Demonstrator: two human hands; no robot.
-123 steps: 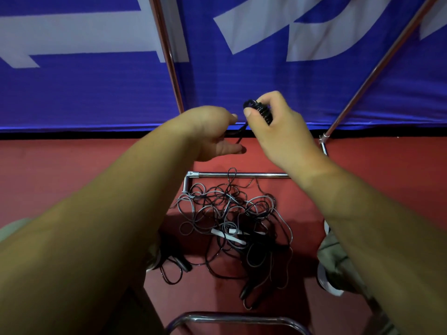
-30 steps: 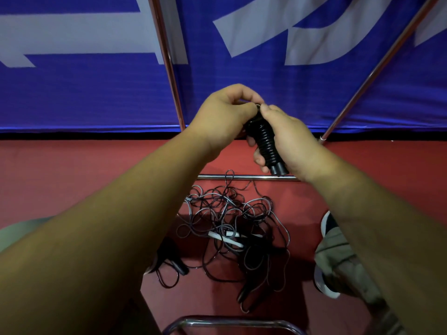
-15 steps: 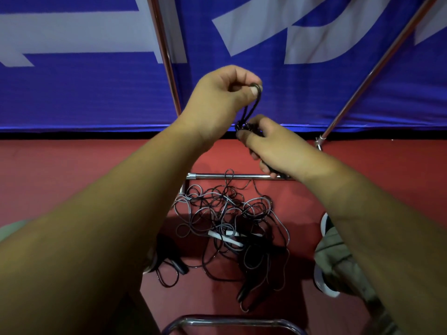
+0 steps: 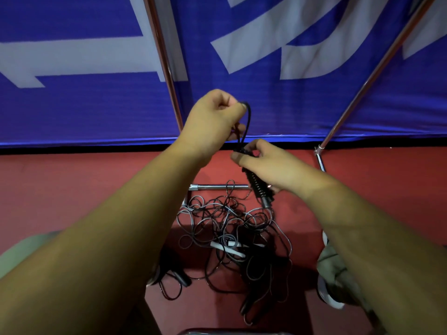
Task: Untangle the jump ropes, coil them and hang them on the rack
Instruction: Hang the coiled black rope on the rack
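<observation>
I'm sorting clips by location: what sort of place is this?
Probably a gym or sports hall: a red court-like floor, a blue banner with big white lettering, and tangled jump ropes by a metal rack.

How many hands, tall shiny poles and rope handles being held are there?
Hands: 2, left hand and right hand
Tall poles: 2, left pole and right pole
Held handles: 1, black handle in right hand
Total: 5
</observation>
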